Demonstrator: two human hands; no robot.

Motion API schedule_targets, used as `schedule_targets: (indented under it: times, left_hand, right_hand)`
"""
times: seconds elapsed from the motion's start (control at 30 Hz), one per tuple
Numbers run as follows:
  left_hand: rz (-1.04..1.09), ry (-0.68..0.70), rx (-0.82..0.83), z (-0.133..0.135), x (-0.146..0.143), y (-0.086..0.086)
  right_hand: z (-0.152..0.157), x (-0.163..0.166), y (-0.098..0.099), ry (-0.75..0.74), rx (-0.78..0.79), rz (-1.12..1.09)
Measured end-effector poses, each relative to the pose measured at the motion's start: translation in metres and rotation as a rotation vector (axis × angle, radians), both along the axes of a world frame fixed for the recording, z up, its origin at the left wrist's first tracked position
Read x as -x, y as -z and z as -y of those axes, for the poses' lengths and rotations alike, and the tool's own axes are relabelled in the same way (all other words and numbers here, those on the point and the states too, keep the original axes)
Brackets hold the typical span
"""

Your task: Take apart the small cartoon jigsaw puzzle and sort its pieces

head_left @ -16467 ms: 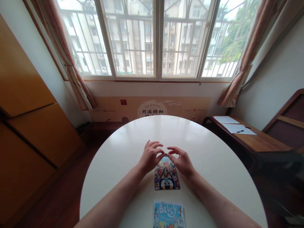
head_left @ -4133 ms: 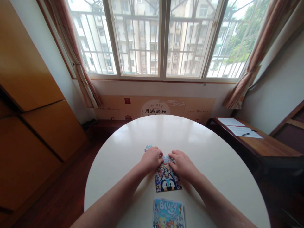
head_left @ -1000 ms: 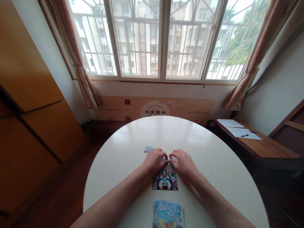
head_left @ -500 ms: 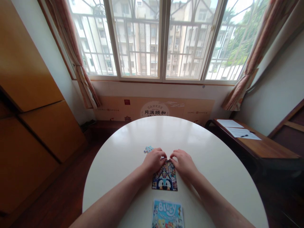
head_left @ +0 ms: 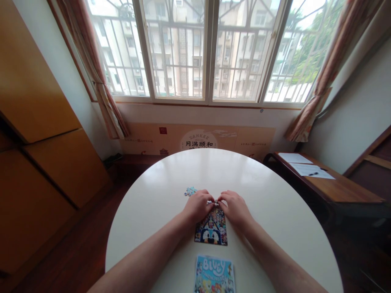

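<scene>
A small colourful jigsaw puzzle [head_left: 211,231] with a blue cartoon dog face lies on the round white table [head_left: 171,191]. My left hand [head_left: 198,206] and my right hand [head_left: 235,208] rest at its far edge. Both have the fingers curled and their fingertips meet in a pinch over the top row of pieces. What they pinch is too small to make out. A few loose puzzle pieces [head_left: 191,191] lie just beyond my left hand. The puzzle's box or card [head_left: 214,275], marked "Bluey", lies near the front edge.
A wooden side table [head_left: 339,189] with papers [head_left: 307,169] and a pen stands to the right. Orange cabinets [head_left: 36,134] fill the left side. Barred windows [head_left: 207,49] with curtains are straight ahead, with a printed board [head_left: 195,140] below.
Over the last second the puzzle and both hands have stayed almost still; the fingertips have drawn slightly closer together at the puzzle's top edge.
</scene>
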State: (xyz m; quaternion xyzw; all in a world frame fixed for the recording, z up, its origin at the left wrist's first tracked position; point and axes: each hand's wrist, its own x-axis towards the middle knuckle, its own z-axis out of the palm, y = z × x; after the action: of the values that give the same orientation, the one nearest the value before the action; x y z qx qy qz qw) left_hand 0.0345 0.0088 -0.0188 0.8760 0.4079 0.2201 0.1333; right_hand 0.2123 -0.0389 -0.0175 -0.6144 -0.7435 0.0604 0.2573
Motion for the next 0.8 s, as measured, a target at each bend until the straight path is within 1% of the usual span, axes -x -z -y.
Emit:
schedule_targets:
  times: [0.1,0.17,0.23,0.33,0.4,0.47,0.6,0.7,0.8]
  left_hand:
    - [0.027,-0.037,-0.011,-0.003,0.005,-0.006]
    - [0.053,-0.086,-0.03,-0.009,0.016,-0.013]
    - [0.078,-0.166,-0.048,-0.019,0.031,-0.021]
    - [0.078,-0.316,-0.033,-0.034,0.056,-0.034]
    - [0.045,-0.378,-0.011,-0.04,0.068,-0.041]
    - [0.006,-0.415,0.017,-0.042,0.073,-0.045]
    - [-0.065,-0.432,0.103,-0.041,0.071,-0.043]
    - [-0.11,-0.432,0.167,-0.042,0.067,-0.036]
    - [-0.113,-0.446,0.187,-0.044,0.067,-0.029]
  right_hand:
    - [0.0,-0.001,-0.001,0.011,-0.043,-0.028]
    - [0.0,-0.002,-0.002,0.014,-0.067,-0.069]
    - [0.001,-0.003,-0.002,0.017,-0.079,-0.103]
    - [0.0,-0.003,-0.001,0.014,-0.076,-0.135]
    - [-0.001,-0.003,0.0,0.002,-0.083,-0.169]
    - [-0.002,-0.004,0.002,-0.006,-0.106,-0.21]
    - [-0.004,-0.005,0.005,-0.008,-0.136,-0.248]
    - [-0.004,-0.005,0.006,-0.016,-0.134,-0.252]
    - [-0.004,-0.005,0.007,-0.02,-0.127,-0.254]
